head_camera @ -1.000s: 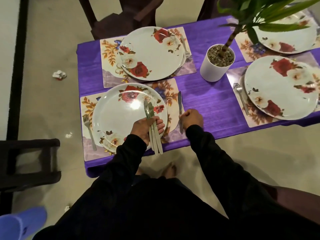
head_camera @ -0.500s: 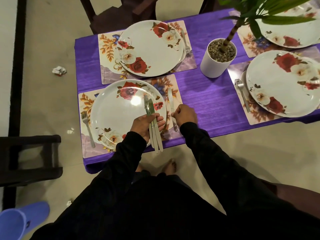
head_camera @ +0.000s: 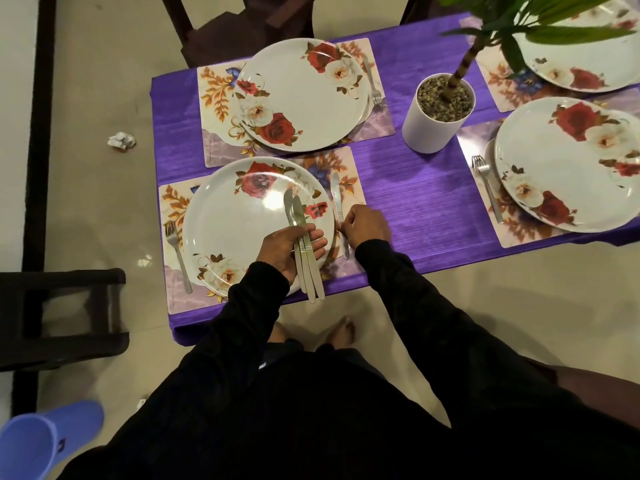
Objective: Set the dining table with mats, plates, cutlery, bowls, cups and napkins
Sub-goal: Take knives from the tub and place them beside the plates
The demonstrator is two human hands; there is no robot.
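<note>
My left hand (head_camera: 287, 251) grips a bundle of table knives (head_camera: 304, 247) above the near floral plate (head_camera: 242, 223), their blades pointing away from me. My right hand (head_camera: 365, 225) pinches the handle of a single knife (head_camera: 336, 199) that lies on the floral mat (head_camera: 349, 174) just right of that plate. A fork (head_camera: 177, 252) lies on the mat at the plate's left. Behind it stands a second plate (head_camera: 301, 95) on its own mat with a fork (head_camera: 373, 84) at its right. Two more plates (head_camera: 568, 164) on mats, one with a fork (head_camera: 486, 183), sit at the right.
A white pot with a plant (head_camera: 438, 116) stands mid-table on the purple cloth (head_camera: 415, 199). Dark chairs stand at the far side (head_camera: 239, 26) and at the left (head_camera: 59, 317). A crumpled paper (head_camera: 121, 142) lies on the floor; a blue object (head_camera: 41, 441) sits bottom left.
My right hand has slid the single knife left, from the purple cloth onto the mat beside the near plate. My left hand has kept its bundle of knives.
</note>
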